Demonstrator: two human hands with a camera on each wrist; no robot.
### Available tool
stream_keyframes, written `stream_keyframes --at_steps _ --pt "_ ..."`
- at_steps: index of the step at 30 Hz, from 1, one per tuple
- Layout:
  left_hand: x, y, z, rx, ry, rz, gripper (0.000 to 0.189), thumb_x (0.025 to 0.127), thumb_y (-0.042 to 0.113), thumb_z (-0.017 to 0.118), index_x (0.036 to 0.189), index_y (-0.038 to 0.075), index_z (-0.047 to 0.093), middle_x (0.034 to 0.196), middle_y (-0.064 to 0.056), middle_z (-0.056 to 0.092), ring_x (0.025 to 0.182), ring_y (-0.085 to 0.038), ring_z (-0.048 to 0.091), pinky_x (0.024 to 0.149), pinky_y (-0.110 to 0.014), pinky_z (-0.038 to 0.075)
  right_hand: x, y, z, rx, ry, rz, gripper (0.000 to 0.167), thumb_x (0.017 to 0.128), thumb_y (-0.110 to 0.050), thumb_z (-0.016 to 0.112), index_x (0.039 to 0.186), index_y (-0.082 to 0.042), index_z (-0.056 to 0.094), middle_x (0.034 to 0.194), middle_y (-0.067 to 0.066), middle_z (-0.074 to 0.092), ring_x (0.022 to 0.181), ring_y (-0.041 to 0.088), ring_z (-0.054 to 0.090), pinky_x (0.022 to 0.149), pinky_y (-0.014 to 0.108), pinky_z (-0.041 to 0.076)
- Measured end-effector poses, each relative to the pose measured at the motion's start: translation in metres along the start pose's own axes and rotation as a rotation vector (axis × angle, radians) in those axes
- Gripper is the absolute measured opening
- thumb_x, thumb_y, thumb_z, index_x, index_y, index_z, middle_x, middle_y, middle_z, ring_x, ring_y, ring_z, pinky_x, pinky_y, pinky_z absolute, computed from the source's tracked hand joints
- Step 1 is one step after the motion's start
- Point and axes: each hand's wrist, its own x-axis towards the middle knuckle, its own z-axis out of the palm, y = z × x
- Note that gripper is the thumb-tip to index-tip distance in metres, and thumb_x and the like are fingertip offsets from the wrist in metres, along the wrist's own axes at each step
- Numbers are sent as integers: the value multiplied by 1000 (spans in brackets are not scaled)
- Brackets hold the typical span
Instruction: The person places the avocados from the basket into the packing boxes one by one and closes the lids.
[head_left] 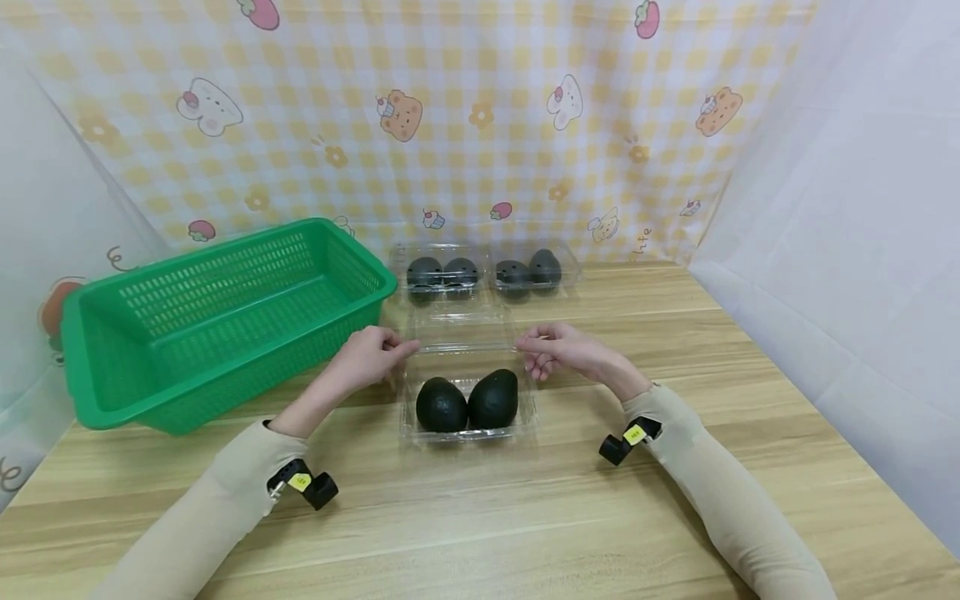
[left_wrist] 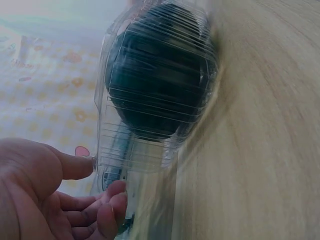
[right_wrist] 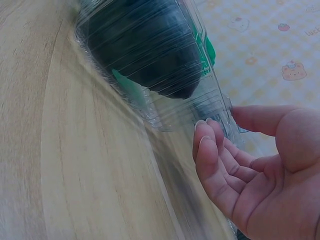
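In the head view a clear plastic clamshell box (head_left: 446,364) stands open on the table, its lid (head_left: 459,329) laid back. Two dark avocados, one on the left (head_left: 441,406) and one on the right (head_left: 493,400), lie side by side in it. My left hand (head_left: 371,354) pinches the left rear corner, near the lid's fold. At the opposite corner my right hand (head_left: 566,348) does the same between thumb and fingers. Both wrist views show each thumb against the plastic rim, fingers bent below it; an avocado (left_wrist: 160,70) shows through the ribbed wall.
A green slotted basket (head_left: 225,367) stands at the left, close to my left forearm. Behind the open box are two closed clear boxes, one at left (head_left: 438,250) and one at right (head_left: 573,271), each holding two avocados. A checked curtain (head_left: 480,158) hangs behind.
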Motion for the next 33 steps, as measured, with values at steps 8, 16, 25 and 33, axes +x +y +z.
stream_keyframes --at_steps 8,16,25,33 --pt "-3 6 -3 -44 -24 -37 35 102 27 63 101 -7 68 78 -8 70 67 -29 66 59 -34 52 -3 -2 -2 -16 -16 -2 27 104 -15 57 115 10 52 86 11 65 70 16 65 64 25 54" --pt "-3 7 -4 -69 -65 -54 32 101 27 64 97 -5 70 80 -10 70 67 -27 64 63 -38 54 -6 -3 -5 -36 -40 -16 25 104 -13 57 115 10 55 89 11 64 73 15 65 66 25 55" --pt "-7 11 -10 -107 -100 -75 32 101 26 65 99 -5 69 84 -13 69 71 -26 63 68 -38 55 -8 -4 -7 -37 -62 -25 26 104 -11 57 116 11 55 90 11 64 75 15 65 67 25 55" --pt "-11 18 -14 -130 -114 -61 29 99 22 67 98 -7 67 87 -15 71 69 -22 63 69 -36 57 -8 -5 -6 -19 -51 -13 16 101 -8 60 108 7 58 88 11 65 73 15 64 68 25 56"
